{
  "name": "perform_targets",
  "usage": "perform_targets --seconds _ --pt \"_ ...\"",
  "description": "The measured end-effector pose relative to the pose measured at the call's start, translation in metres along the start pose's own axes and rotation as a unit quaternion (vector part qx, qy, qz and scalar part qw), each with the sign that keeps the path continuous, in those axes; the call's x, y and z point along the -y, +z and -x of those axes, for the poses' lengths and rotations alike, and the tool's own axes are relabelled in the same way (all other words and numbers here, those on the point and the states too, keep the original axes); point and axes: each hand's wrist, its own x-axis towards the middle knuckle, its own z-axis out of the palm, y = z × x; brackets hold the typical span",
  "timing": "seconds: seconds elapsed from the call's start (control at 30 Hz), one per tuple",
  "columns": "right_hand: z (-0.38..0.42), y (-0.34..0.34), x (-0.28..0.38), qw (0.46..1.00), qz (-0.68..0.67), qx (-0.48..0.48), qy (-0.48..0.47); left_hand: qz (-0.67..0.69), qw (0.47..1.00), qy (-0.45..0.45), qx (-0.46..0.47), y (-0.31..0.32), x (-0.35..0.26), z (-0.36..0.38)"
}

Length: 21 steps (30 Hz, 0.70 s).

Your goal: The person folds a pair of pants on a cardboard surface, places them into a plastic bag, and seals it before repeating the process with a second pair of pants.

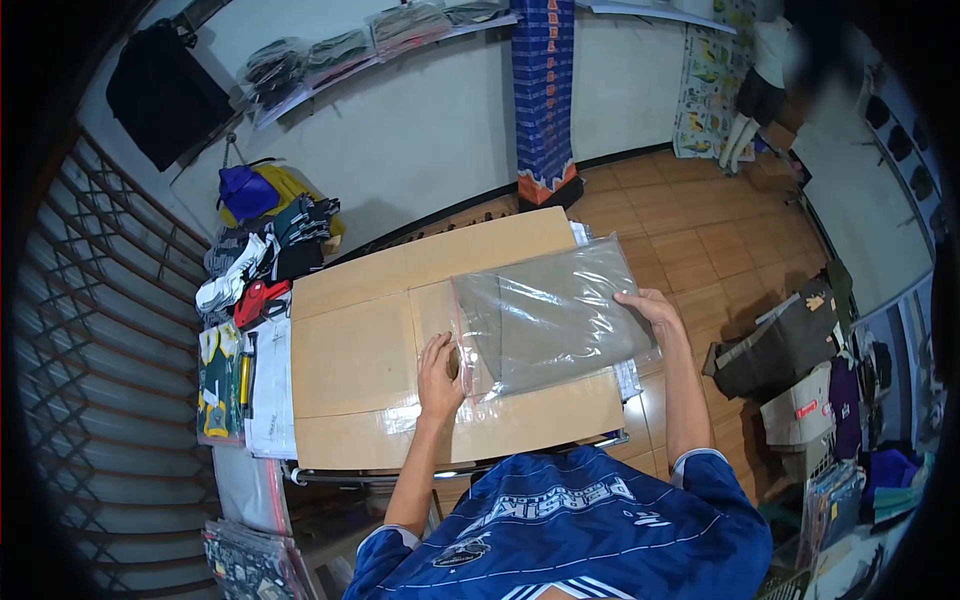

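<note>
A clear plastic bag [545,315] with a folded grey-green garment inside lies across the right part of a cardboard sheet [350,365]. Its left edge carries a reddish strip. My right hand [655,308] grips the bag's right edge, thumb on top and the other fingers hidden beneath. At the bag's left edge, my left hand [440,378] rests over the cardboard with its fingers bent and a gap between thumb and fingers. Whether its thumb touches the plastic is hard to make out.
Left of the cardboard are a red tape dispenser [262,300], folded socks [235,280] and a packed green-yellow garment [218,385]. A blue pillar [545,100] stands beyond. Boxes [780,345] sit on the tiled floor at right; a metal folding gate [120,350] lines the left.
</note>
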Motion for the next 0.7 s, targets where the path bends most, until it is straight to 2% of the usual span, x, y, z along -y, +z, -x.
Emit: perform_targets --seconds 0.3,0.43,0.6,0.7 --pt "-0.006 0.000 0.000 0.999 -0.030 0.015 -0.029 -0.001 1.000 -0.019 -0.017 0.000 -0.006 -0.002" --pt "-0.004 -0.002 0.007 0.997 -0.025 -0.011 -0.069 0.008 0.999 -0.023 -0.028 0.001 -0.005 -0.004" --pt "0.013 -0.042 0.033 0.992 0.001 -0.061 -0.113 0.024 0.998 -0.039 -0.044 -0.002 -0.013 -0.004" --pt "0.033 -0.080 0.053 0.981 0.066 -0.089 -0.162 0.036 0.997 -0.045 -0.050 -0.002 -0.014 -0.005"
